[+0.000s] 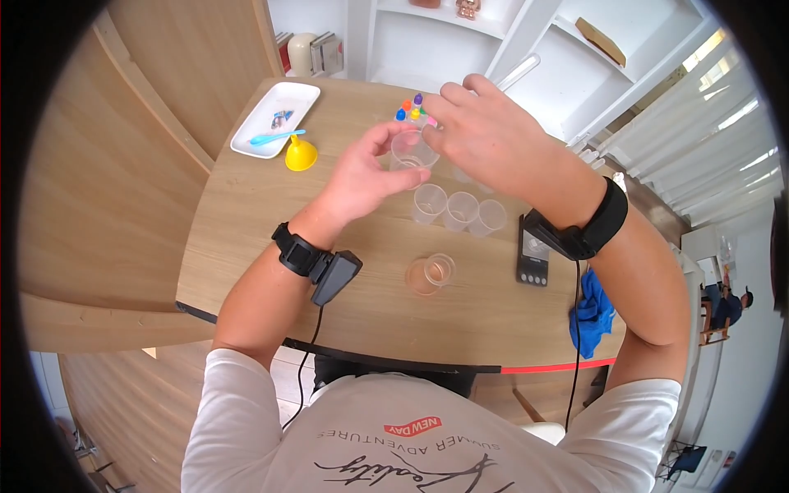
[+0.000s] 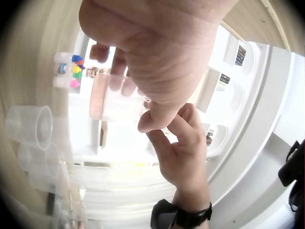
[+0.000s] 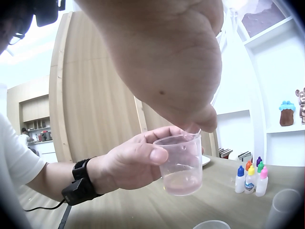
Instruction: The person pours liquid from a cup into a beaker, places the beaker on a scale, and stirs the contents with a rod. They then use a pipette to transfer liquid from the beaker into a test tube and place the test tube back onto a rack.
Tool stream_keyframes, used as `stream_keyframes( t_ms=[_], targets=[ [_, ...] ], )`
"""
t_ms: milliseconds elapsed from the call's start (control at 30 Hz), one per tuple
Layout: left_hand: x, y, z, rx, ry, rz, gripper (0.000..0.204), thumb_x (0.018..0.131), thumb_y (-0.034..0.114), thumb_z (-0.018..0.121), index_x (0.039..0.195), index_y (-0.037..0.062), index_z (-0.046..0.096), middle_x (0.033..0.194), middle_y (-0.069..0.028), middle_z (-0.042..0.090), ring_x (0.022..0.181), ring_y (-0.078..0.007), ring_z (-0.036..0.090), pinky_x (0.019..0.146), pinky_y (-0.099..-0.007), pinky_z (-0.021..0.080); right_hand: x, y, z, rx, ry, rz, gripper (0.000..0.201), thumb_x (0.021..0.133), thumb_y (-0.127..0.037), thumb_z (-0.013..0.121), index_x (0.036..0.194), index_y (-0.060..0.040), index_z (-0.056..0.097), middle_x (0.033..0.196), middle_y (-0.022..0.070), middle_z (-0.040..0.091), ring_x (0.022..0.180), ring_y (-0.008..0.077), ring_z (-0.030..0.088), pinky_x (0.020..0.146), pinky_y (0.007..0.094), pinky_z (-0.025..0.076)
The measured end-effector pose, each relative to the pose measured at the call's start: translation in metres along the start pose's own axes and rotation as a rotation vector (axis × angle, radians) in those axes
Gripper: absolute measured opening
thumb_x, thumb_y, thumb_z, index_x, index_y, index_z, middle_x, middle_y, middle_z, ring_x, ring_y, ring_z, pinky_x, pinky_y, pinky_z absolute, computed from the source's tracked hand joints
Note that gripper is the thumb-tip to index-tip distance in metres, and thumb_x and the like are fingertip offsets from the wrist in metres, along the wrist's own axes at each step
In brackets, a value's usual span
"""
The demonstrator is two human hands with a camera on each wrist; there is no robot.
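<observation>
My left hand [image 1: 362, 172] grips a clear plastic cup [image 3: 183, 164] by its side, thumb and fingers around the wall. A little pale liquid [image 3: 183, 183] lies at the bottom of this cup, which is held up off the table. Over the cup's rim, my right hand [image 1: 489, 127] pinches a clear test tube [image 1: 519, 72]. The tube's rounded end points up and away, and its lower end is at the rim, mostly hidden by the fingers. Below the hands stand several empty-looking clear cups [image 1: 461, 212] in a row.
Small dropper bottles with coloured caps [image 3: 250, 179] stand behind the cups. At the far left are a white tray [image 1: 297, 94], a light-blue spoon [image 1: 276, 138] and a yellow funnel [image 1: 302, 154]. Nearer are another clear cup [image 1: 440, 269], a black scale [image 1: 532, 267] and a blue cloth [image 1: 592, 316].
</observation>
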State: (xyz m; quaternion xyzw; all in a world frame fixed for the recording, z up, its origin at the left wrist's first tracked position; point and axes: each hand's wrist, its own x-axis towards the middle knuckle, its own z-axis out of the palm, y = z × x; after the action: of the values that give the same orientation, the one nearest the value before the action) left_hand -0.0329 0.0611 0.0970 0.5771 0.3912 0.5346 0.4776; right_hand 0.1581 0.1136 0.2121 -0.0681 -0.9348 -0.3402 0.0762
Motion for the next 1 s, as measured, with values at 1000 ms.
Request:
stream_keyframes(
  t_ms=[1000],
  targets=[
    [-0.004,-0.003,0.009,0.051,-0.005,0.036,0.064,0.075,0.018,0.086,0.131,0.006,0.058,0.116,-0.0044,0.06,0.113,-0.0157,0.055,0.097,-0.0319,0.046,0.005,0.0,-0.013,0.122,-0.007,-0.091,0.005,0.072,-0.016,0.069,0.074,-0.0131,0.072,0.086,-0.0021,0.059,0.092,0.0156,0.054,0.081,0.0299,0.04]
  ],
)
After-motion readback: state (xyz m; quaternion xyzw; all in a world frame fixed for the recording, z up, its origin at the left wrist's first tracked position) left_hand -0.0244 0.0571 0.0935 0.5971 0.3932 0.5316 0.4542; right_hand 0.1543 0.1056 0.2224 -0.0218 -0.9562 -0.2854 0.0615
